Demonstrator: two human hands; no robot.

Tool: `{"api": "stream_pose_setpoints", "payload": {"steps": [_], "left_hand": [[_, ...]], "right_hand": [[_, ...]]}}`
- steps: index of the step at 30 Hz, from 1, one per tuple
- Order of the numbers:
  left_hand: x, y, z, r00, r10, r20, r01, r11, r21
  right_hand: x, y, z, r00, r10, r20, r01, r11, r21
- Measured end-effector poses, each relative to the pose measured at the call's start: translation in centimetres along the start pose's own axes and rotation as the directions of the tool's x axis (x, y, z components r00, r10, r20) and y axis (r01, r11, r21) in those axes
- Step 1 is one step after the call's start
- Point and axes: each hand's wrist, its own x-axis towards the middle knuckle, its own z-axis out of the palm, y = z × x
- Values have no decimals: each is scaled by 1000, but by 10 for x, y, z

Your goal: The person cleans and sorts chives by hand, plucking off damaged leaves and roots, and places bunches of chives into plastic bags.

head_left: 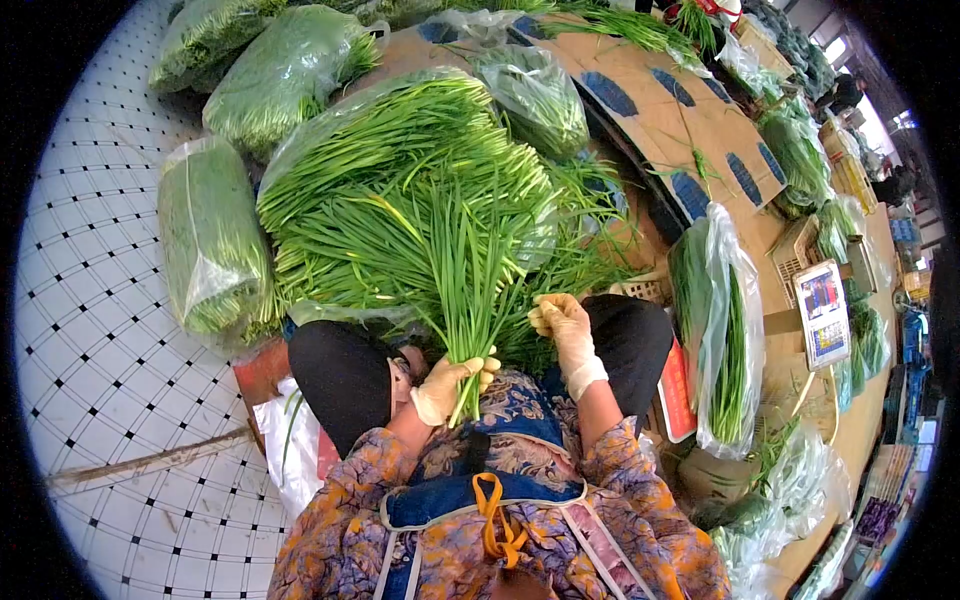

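Observation:
My left hand (450,388), in a pale glove, is wrapped round the lower ends of a bunch of garlic chives (466,290). The leaves fan out away from me over a large heap of garlic chives (350,225) lying in an opened clear plastic bag. To the right of the bunch, above my knee, my right hand (565,325) is gloved too. Its fingers are curled in and pressed together; what they hold, if anything, is too small to make out. Loose green leaves (575,265) lie just beyond that hand.
Full clear bags of greens stand at the left (212,235) and back left (290,75). A long bagged bundle of chives (735,340) lies at the right, near a white sign with printed codes (823,313). Flattened cardboard (650,110) covers the back. Tiled floor (110,300) is at the left.

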Motion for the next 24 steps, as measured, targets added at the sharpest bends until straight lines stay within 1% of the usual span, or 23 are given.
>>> {"api": "stream_pose_setpoints", "payload": {"steps": [2,3,4,5,6,7,9,10,11,13,14,15,16,17,19,20,21,22,23,24], "left_hand": [[-2,-1,-4,1000,-5,-1,5,1000,-24],[-2,-1,-5,1000,-15,-6,15,999,-49],[-3,0,-5,1000,-14,-14,13,999,-29],[-4,0,-5,1000,-11,-10,11,1000,-26],[-4,0,-5,1000,-14,-4,14,999,-31],[-3,-1,-5,1000,-15,2,15,999,-37],[-2,-3,-7,1000,-11,-8,11,1000,-28],[-3,-2,-7,1000,-15,-11,14,1000,-27],[-3,-1,-8,1000,-17,-15,16,1000,-26],[-8,5,-1,999,-16,-49,14,999,-36],[-12,10,4,998,-13,-55,14,1000,23],[-14,12,5,998,-11,-60,16,997,81],[-13,12,4,998,-13,-66,18,997,70],[-13,11,2,998,-9,-68,14,998,69],[-11,6,-7,999,-7,-38,7,1000,-1],[-3,1,-21,999,-2,51,5,998,-59],[-6,3,-17,999,-4,49,7,998,-60],[-12,8,-9,999,30,16,-29,1000,-7],[-18,13,0,998,64,-15,-64,997,47],[-21,18,7,994,88,-70,-77,987,139]], "right_hand": [[12,8,-1,991,-134,1,134,991,-30],[18,1,0,990,-139,0,139,990,-29],[25,-11,1,933,-360,12,336,857,-391],[35,-21,3,832,-545,104,455,564,-689],[48,-26,4,804,-566,184,497,470,-729],[62,-28,6,800,-571,185,501,465,-730],[85,-31,15,827,-435,356,478,210,-853],[89,-43,25,920,-209,333,369,170,-914],[102,-34,27,909,-182,374,396,106,-912],[121,-19,26,861,-218,460,472,5,-881],[127,-18,25,856,-218,469,481,4,-877],[127,-25,26,871,-163,464,471,5,-882],[126,-32,27,883,-107,456,459,5,-888],[123,-38,26,881,-106,460,463,3,-886],[113,-53,23,910,-94,404,404,-13,-914],[119,-54,21,958,-91,273,273,-14,-962],[120,-56,7,931,-306,199,264,187,-946],[108,-75,1,958,-278,-69,119,604,-788],[117,-77,-18,945,-318,-77,146,620,-771],[119,-80,-30,962,-259,-87,150,768,-623]]}}
